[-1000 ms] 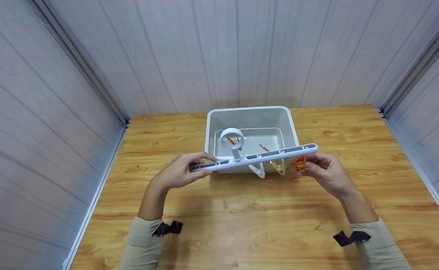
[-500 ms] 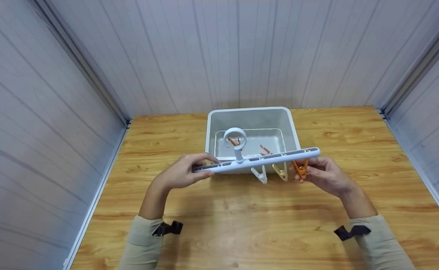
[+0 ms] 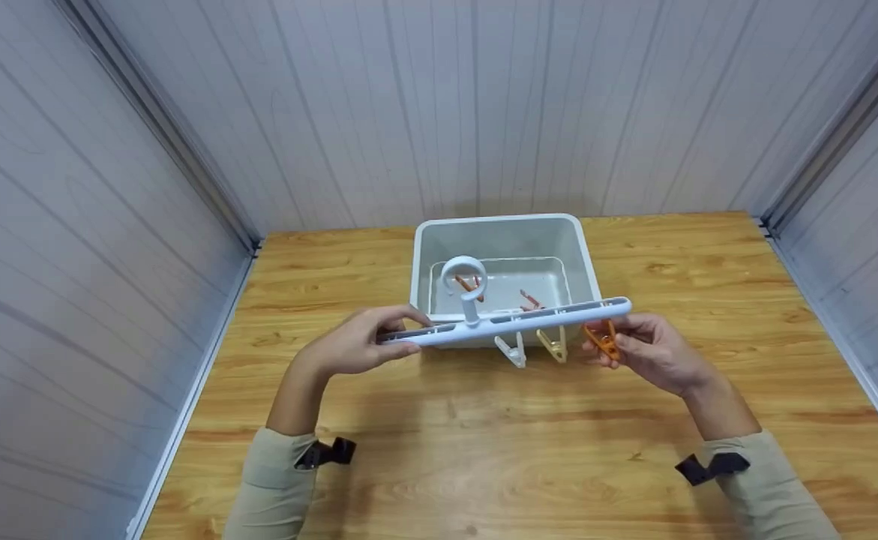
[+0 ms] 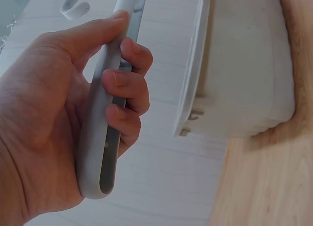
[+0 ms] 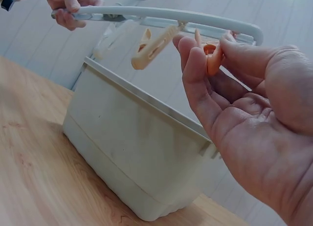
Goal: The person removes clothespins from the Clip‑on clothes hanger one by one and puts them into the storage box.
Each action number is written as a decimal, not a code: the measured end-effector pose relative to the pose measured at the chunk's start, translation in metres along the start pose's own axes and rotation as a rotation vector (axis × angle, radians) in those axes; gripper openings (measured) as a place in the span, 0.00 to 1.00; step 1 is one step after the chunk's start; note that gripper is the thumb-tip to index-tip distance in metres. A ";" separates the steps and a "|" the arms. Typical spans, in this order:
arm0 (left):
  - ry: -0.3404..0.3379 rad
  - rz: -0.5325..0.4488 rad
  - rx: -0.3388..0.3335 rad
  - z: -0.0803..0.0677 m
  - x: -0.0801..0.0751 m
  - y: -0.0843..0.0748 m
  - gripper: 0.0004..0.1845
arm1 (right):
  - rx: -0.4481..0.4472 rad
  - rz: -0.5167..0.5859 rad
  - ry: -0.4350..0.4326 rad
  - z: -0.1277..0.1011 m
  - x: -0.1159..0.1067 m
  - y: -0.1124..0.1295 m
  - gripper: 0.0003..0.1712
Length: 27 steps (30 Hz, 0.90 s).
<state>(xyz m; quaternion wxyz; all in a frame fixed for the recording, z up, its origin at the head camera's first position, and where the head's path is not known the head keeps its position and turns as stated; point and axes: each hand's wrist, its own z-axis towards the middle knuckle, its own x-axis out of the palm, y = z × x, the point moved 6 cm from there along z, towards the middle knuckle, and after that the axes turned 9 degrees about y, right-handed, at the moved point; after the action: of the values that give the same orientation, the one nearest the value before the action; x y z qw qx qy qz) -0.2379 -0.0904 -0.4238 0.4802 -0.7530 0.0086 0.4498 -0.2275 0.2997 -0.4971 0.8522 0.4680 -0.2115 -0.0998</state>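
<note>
Pale panelled walls on three sides, wooden table (image 3: 483, 450) below, grain running left to right. White plastic bin (image 3: 581, 255) set toward the far edge at the centre, a few orange pegs (image 3: 530, 299) loose on its floor. Above the near rim of the bin, held in the air: white peg hanger (image 3: 506, 325), a long slotted bar lying roughly level, slightly higher at its right end, with a round loop standing up from the middle. Left hand (image 3: 352, 346) at the bar's left end, grip closed round it, thumb along the top edge and fingers (image 4: 124, 84) curled underneath, as seen plainly from the left wrist. Hanging from the bar right of the loop: white peg (image 3: 513, 351), then cream peg (image 3: 555, 345) just beside it, both dangling over the front wall of the bin. Right hand (image 3: 652, 352) under the bar's right end, grip pinched between thumb and fingertips (image 5: 193, 64) on orange peg (image 3: 602, 339), tilted and just below the bar; from these views, cannot tell whether that peg touches the bar. Beige sleeves on both forearms, a black strap at each wrist.
</note>
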 end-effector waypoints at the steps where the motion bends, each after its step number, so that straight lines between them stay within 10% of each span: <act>1: 0.004 0.001 -0.001 -0.001 -0.001 -0.001 0.17 | 0.006 0.000 -0.001 -0.001 0.000 0.000 0.28; 27: -0.038 0.201 -0.019 -0.011 -0.028 -0.030 0.16 | 0.163 -0.084 -0.044 -0.002 -0.009 0.016 0.26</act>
<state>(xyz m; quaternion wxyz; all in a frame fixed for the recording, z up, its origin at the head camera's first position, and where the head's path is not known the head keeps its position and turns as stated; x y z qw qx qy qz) -0.2338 -0.0940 -0.3818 0.4253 -0.7442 0.0706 0.5102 -0.2353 0.3138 -0.4870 0.8016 0.5419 -0.2177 -0.1279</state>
